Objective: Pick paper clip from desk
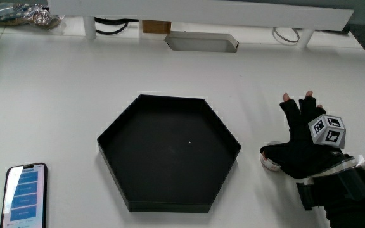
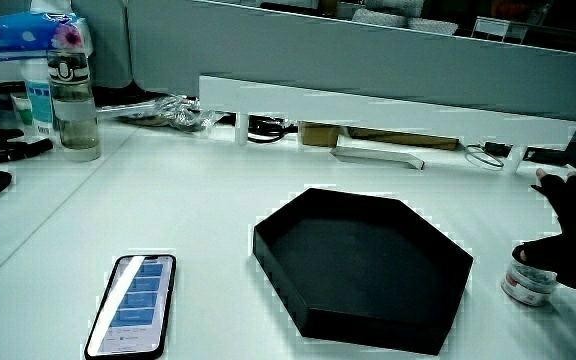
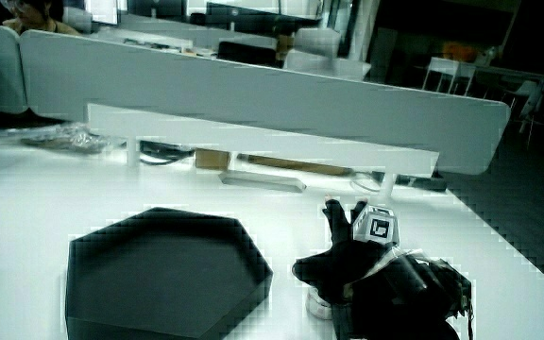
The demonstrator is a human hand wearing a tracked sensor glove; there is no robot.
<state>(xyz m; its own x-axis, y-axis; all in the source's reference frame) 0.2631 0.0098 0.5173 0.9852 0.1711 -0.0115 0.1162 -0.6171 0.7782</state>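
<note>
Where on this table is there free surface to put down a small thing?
Bare table lies between the hexagonal tray and the low shelf, and between the tray and the phone. It is crowded beside the tray where the hand covers a small container.

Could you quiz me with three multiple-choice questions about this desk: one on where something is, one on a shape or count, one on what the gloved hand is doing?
1. Where does the phone lie?
A. inside the black tray
B. on the table beside the black tray
C. under the hand

2. How many sides has the black tray?
A. four
B. six
C. eight

3. What is the hand doing?
A. resting on a small round container
B. lifting the phone
C. reaching into the tray

Answers:
1. B, the phone lies flat on the white table, apart from the tray.
2. B, the main view shows a hexagon.
3. A, in a side view the thumb covers the small round container beside the tray.
</note>
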